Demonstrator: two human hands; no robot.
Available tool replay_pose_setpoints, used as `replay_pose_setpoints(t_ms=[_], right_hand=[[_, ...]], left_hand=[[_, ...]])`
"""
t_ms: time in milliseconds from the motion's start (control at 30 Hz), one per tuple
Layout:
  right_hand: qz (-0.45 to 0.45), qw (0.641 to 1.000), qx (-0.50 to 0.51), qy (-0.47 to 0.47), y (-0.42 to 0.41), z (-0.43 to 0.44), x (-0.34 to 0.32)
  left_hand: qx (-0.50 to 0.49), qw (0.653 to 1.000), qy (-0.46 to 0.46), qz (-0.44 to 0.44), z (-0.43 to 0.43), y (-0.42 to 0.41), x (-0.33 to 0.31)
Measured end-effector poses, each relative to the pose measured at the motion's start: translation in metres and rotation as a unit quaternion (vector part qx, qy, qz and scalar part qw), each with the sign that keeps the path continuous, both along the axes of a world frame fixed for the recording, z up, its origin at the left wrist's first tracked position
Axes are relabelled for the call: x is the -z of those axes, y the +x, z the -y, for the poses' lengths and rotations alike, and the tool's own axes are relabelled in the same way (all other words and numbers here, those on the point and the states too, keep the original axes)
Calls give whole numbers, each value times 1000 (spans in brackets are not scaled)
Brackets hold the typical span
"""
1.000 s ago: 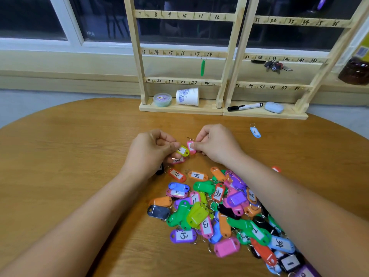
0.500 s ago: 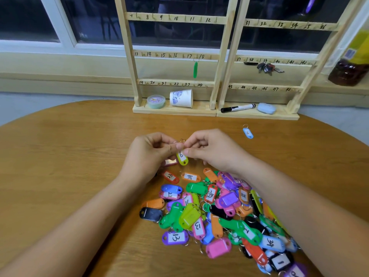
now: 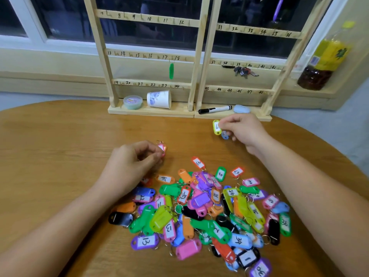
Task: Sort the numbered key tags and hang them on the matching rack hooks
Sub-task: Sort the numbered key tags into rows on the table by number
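Step in hand: I'd call it sorting, not hanging yet.

Right hand (image 3: 245,130) is pinching a yellow-green tag (image 3: 216,127) between thumb and forefinger, right of centre, just below the base of the right rack (image 3: 257,31). The other fingers are curling under. The label is facing the camera and reading as 6 or 9, can't tell which. A blue tag (image 3: 225,135) is lying on the table (image 3: 60,146) just beside those fingers; contact unclear.

Left hand (image 3: 129,164) is pinching a pink tag (image 3: 162,148) with thumb and fingertips, centre-left, just above the pile of tags (image 3: 199,212). Its label is blurring out, number unreadable.

The pile is sitting lower centre to lower right, looking largely unsorted. Only a green tag (image 3: 171,70) is hanging on the left rack (image 3: 147,18), near hooks 17/18. A bunch of keys (image 3: 243,71) is hanging on the right rack around 39/40.

Next move, my read:
- Settle 6 vs 9 from which end the ring is on; the fingers are hiding the ring.
- If 9, the hook is sitting in the top visible row of the left rack, upper centre. No 6 hook is showing in frame.
- The reach is going over the paper cup (image 3: 159,99) and marker (image 3: 214,109) on the rack bases, so keep the arm high.
- The ring needs exposing before threading onto a small hook, so a regrip lower on the tag body.
- The pink tag needs turning label-up to be read.
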State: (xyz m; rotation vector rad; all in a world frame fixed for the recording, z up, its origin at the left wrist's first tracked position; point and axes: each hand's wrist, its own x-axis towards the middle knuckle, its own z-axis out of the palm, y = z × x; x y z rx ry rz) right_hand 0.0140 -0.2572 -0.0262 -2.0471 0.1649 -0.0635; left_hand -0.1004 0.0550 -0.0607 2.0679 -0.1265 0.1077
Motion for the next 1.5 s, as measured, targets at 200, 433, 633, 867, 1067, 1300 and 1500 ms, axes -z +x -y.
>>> replay_pose_setpoints(t_ms=[200,433,633,867,1067,1300,1500], right_hand=[[-42,997,51,-32,24,25,16],[-26,995,52,-80,32,27,35],[12,995,30,-98,8,31,27],[64,979,-69,-183,-76,61,6],[40,965,-125,-225,-143,101,11],[-4,973,-114,-199,-189,134,27],[8,975,-103,-197,-200,136,31]], left_hand=[[5,997,73,33,2,1,0],[1,994,104,45,1,1,-2],[14,993,108,40,6,-5,-5],[59,982,163,70,17,-21,-18],[127,972,175,91,37,-41,-18],[195,946,213,147,66,-32,-10],[264,912,250,191,113,-22,-8]])
